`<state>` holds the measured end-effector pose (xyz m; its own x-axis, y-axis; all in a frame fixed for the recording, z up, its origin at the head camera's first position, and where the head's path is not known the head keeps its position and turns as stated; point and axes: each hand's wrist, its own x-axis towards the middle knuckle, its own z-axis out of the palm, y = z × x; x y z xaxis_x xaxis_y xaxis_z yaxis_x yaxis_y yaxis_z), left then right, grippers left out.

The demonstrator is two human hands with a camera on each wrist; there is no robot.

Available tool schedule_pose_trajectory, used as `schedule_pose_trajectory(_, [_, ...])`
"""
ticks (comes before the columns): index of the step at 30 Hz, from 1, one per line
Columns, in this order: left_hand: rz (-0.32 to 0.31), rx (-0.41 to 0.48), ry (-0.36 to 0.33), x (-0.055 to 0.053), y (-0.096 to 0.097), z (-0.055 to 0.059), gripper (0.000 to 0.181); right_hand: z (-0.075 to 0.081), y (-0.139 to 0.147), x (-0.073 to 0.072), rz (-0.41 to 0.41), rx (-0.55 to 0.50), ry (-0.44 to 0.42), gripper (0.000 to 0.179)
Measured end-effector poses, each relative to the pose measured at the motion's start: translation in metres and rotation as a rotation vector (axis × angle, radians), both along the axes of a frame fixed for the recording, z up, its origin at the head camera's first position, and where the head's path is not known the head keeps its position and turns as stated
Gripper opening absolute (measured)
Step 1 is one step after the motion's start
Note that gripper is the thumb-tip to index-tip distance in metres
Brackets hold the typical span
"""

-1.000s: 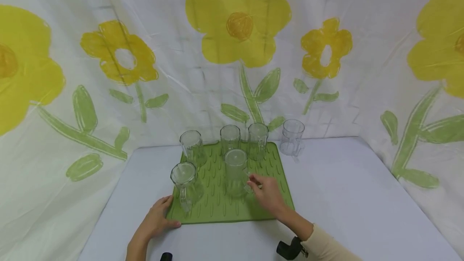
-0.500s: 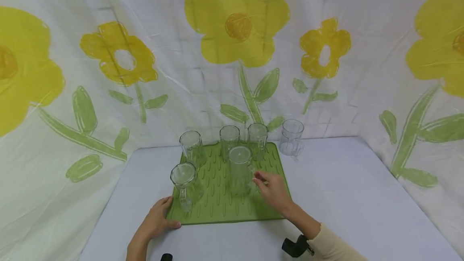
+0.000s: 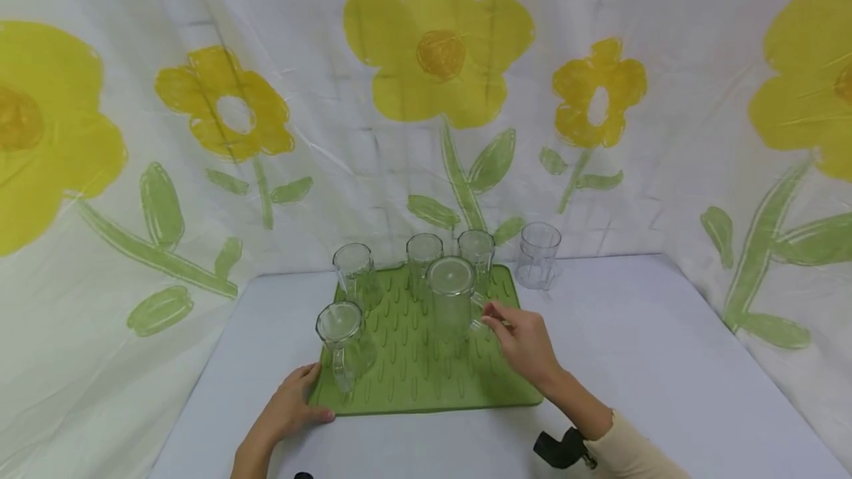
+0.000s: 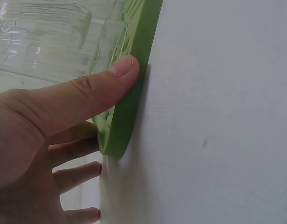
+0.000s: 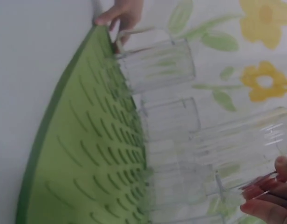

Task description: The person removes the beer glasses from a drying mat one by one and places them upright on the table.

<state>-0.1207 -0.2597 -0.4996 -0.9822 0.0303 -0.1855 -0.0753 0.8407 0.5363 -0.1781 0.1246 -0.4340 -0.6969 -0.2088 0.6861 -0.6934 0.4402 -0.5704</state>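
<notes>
My right hand (image 3: 529, 346) pinches the handle of a clear glass mug (image 3: 451, 309), also seen as a mug (image 5: 246, 144) in the right wrist view. The mug is raised above a ribbed green drying mat (image 3: 399, 390), its closed base upward. At the mat's front left corner, my left hand (image 3: 286, 401) rests with its thumb (image 4: 122, 67) on the front edge and the other fingers spread along the left side. Nearest to it on the mat stands another glass mug (image 3: 347, 346), its handle toward the front.
Along the mat's back stand a left glass mug (image 3: 356, 276), a middle one (image 3: 419, 261) and a right one (image 3: 481, 253). One more clear mug (image 3: 538, 257) stands on the white table (image 3: 632, 361), right of the mat. Behind hangs a flowered cloth (image 3: 373, 183).
The mug in my right hand has risen off the mat and shifted right and toward the back mugs. My left hand stays at the mat corner.
</notes>
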Motion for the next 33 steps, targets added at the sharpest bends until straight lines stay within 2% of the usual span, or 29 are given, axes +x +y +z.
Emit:
schedule_pose_trajectory(11, [0.006,-0.007,-0.006,-0.001,0.0,-0.002,0.104,0.017,0.014,-0.007,0.001,0.017,0.059,0.001])
schedule_pose_trajectory(19, [-0.002,-0.016,-0.004,-0.005,-0.003,-0.007,0.106,0.021,0.022,-0.012,0.006,0.049,0.159,0.019])
schedule_pose_trajectory(33, [-0.006,-0.022,0.007,-0.004,-0.001,-0.008,0.104,0.031,0.026,-0.018,0.08,0.058,0.254,0.027])
